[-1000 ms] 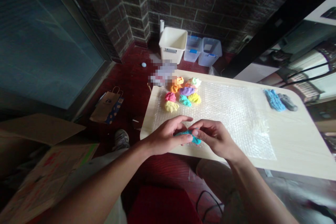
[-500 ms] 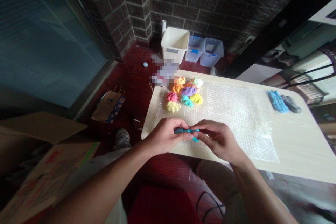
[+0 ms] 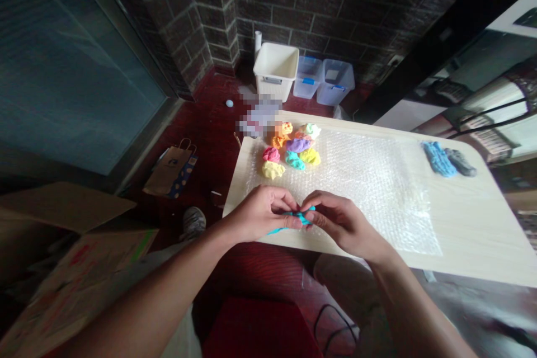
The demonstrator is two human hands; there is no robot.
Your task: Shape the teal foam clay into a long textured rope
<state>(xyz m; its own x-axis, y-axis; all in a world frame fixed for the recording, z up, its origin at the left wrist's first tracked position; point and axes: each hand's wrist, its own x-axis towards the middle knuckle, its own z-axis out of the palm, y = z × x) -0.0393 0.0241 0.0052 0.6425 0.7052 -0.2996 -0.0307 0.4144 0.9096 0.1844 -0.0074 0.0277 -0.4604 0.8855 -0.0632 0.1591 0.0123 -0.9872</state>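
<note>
My left hand (image 3: 262,213) and my right hand (image 3: 335,219) meet over the near edge of the pale table (image 3: 470,224). Both pinch one teal piece of clay (image 3: 300,217), which shows between the fingertips and trails down below my left palm. They hover above a sheet of bubble wrap (image 3: 369,179). Farther back on the wrap lies a cluster of several coloured clay lumps (image 3: 291,148): yellow, pink, teal, purple, orange, pale green.
A blue clay strip (image 3: 437,159) and a grey one (image 3: 460,161) lie at the table's far right. On the red floor stand a cream bin (image 3: 276,70), two clear boxes (image 3: 323,81) and a paper bag (image 3: 171,170). Cardboard (image 3: 62,257) lies to the left.
The teal clay was stretched into a strip between both hands half a second ago; now the fingertips have closed together on it and part hangs under my left hand.
</note>
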